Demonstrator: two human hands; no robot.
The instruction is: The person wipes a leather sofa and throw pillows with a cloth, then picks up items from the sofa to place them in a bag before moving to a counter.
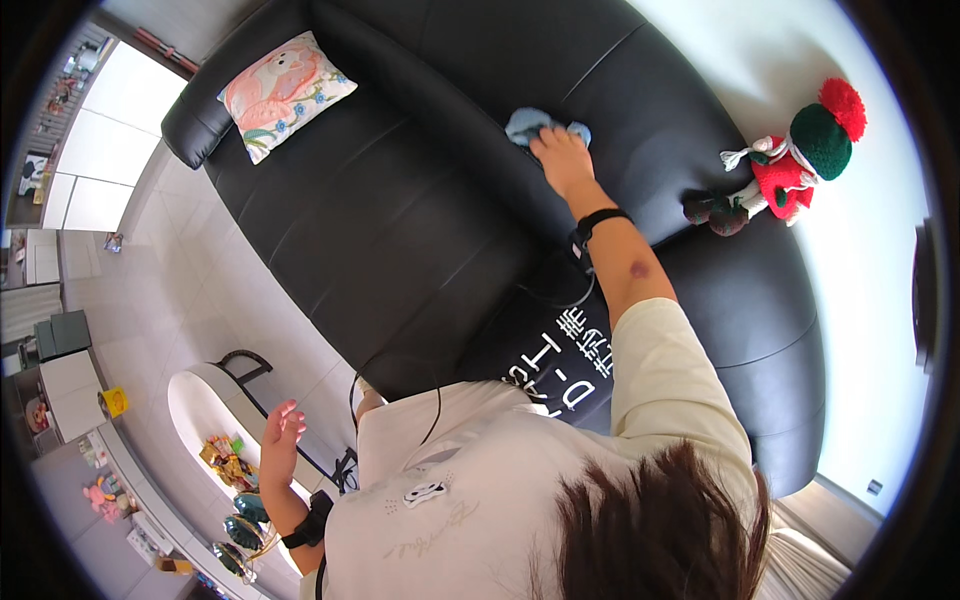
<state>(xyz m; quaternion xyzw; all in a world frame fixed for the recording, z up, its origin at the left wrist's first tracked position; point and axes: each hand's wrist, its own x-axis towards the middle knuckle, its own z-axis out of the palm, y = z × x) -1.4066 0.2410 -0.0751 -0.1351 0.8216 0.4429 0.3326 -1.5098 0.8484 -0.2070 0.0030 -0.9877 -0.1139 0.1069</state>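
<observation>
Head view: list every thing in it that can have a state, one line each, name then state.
right hand: pressed flat on the blue cloth, arm stretched out
blue cloth: bunched, lying on the sofa backrest under the hand
left hand: open, empty, held off to the side
black sofa: seat bare, nobody sitting
patterned cushion: leaning in the sofa corner by the armrest
stuffed doll: lying on top of the backrest

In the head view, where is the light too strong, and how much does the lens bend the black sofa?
Head view: the white wall on the right is overexposed; soft glare streaks the black sofa; fisheye curves its edges strongly; a dark rim rings the picture; right hand on the blue cloth stays sharp.
</observation>
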